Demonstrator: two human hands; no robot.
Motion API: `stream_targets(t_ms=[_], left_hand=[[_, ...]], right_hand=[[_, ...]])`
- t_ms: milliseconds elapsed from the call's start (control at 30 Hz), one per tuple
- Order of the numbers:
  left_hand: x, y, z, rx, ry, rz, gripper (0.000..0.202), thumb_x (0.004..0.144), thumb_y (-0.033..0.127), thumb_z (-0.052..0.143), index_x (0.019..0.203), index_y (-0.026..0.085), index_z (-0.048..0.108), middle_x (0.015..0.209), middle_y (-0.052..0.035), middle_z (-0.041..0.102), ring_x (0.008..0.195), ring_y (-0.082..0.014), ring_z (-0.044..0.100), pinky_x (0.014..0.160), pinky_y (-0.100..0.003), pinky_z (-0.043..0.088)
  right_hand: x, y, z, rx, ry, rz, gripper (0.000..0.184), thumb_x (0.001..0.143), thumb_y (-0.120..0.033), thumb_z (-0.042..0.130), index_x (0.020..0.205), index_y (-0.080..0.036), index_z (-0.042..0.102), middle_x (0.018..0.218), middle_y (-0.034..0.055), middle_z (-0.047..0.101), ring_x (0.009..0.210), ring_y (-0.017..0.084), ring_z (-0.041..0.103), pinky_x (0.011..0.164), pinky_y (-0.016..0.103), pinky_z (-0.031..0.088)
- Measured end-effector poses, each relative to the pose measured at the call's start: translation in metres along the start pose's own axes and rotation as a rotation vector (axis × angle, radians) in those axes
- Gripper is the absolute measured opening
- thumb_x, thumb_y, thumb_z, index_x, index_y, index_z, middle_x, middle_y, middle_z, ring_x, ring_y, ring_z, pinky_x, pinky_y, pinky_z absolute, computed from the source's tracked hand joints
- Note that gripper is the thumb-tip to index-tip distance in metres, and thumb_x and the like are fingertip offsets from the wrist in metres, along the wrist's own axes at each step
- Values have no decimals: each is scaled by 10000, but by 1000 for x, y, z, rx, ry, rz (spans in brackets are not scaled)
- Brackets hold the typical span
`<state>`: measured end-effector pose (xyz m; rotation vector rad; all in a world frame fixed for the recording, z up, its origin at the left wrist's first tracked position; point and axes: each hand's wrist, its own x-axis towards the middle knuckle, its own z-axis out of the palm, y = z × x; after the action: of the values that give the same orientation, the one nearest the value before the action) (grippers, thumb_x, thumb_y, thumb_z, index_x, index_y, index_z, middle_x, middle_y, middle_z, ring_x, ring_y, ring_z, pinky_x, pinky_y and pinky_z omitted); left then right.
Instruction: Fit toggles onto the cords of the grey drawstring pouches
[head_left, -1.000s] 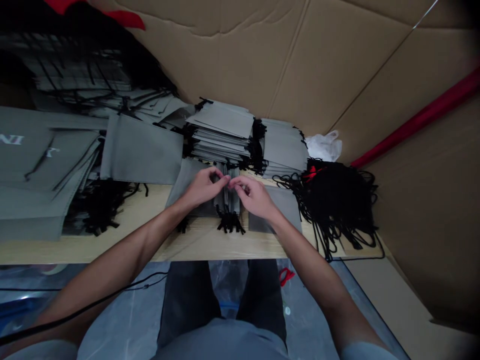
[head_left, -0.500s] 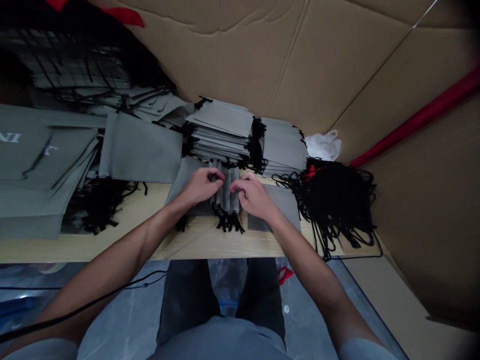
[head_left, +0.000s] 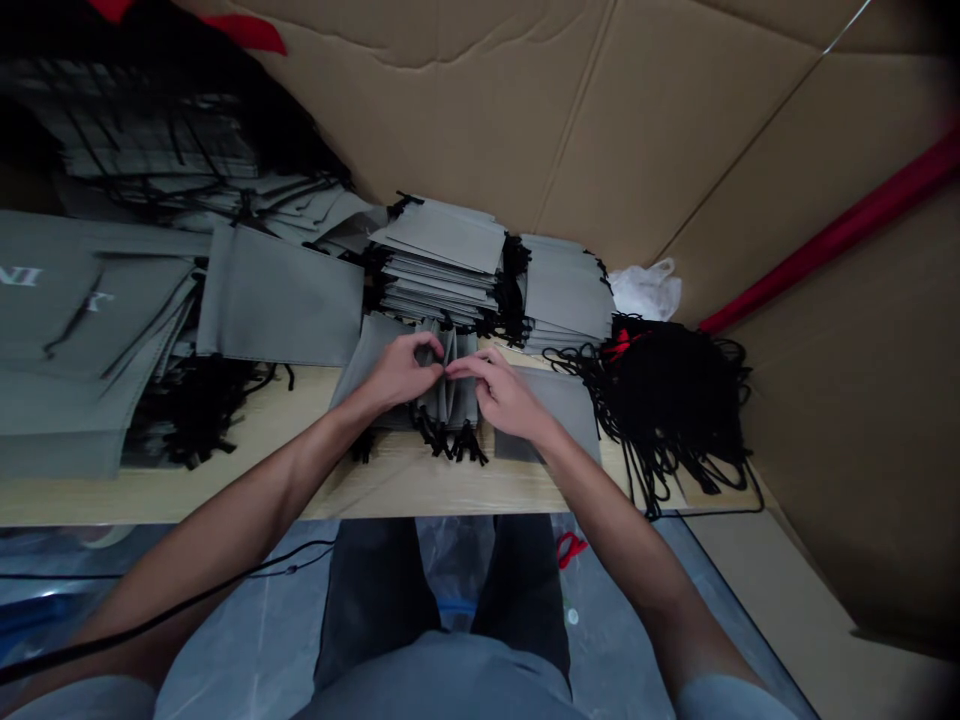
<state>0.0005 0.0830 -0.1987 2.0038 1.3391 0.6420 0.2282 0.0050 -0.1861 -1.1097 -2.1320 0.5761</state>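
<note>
Cardboard wall [head_left: 465, 110] filled the whole back of this setup, with a pale wooden tabletop [head_left: 442, 490] running along it. Biggest thing on there was the pile of grey bags [head_left: 75, 340] with white lettering, way over left. Next down, a messy heap of black cords [head_left: 675, 390] sat at the right end. Between them, toward the wall, were a tall stack of grey pouches [head_left: 442, 250] and another stack [head_left: 566, 290] just to its right. One flat grey pouch [head_left: 566, 400] lay partly under the right forearm.

Front and center was a small bundle of pouches [head_left: 461, 400], edges up, cord ends pointing at the person. Left hand [head_left: 405, 370] was on its left side, thumb and index finger curled; right hand [head_left: 506, 395] came in opposite, fingertips at the pouch edges. Couldn't tell whether either hand's fingers were actually pinching one. Crumpled white plastic bag [head_left: 649, 290] behind the cords, too.
</note>
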Motion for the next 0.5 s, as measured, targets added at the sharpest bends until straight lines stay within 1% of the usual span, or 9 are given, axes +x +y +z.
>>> stream_targets(t_ms=[67, 133, 200, 267, 400, 500], left_hand=[[0, 4, 0, 2, 29, -17, 369, 1111, 442, 781, 1333, 149, 743, 1291, -99, 770, 1106, -244, 778, 960, -429, 712], [0, 8, 0, 1, 67, -37, 369, 1116, 456, 772, 1318, 148, 746, 1275, -95, 773, 1102, -244, 778, 966, -433, 710], [-1, 10, 0, -6, 96, -53, 372, 1115, 463, 773, 1311, 148, 746, 1269, -95, 773, 1107, -245, 777, 977, -440, 708], [-2, 10, 1, -19, 114, -66, 364, 1111, 453, 781, 1307, 148, 744, 1256, -93, 773, 1093, -238, 777, 966, -433, 709], [-1, 7, 3, -60, 134, -84, 354, 1114, 423, 781, 1335, 151, 728, 1239, -91, 768, 1032, -214, 773, 903, -392, 713], [-1, 6, 3, -90, 139, -62, 374, 1114, 420, 780, 1371, 155, 716, 1269, -97, 762, 1049, -219, 773, 910, -399, 714]], right_hand=[[0, 1, 2, 42, 7, -1, 644, 883, -19, 455, 1423, -242, 728, 1341, 88, 823, 1360, 278, 696, 1221, 501, 576], [0, 1, 2, 87, 6, 3, 613, 893, -37, 445, 1414, -233, 703, 1372, 90, 814, 1329, 258, 738, 1210, 478, 586], [0, 1, 2, 123, -2, 15, 579, 894, -55, 443, 1384, -234, 695, 1345, 80, 817, 1263, 244, 772, 1166, 449, 607], [0, 0, 0, 153, -16, 23, 564, 884, -65, 445, 1355, -245, 699, 1312, 64, 819, 1240, 239, 777, 1142, 434, 614], [0, -2, -3, 221, -46, 9, 576, 853, -57, 429, 1328, -243, 696, 1355, 68, 808, 1338, 229, 761, 1217, 433, 583], [0, -2, -3, 259, -33, 3, 568, 849, -55, 434, 1325, -234, 688, 1356, 82, 803, 1344, 231, 760, 1229, 440, 577]])
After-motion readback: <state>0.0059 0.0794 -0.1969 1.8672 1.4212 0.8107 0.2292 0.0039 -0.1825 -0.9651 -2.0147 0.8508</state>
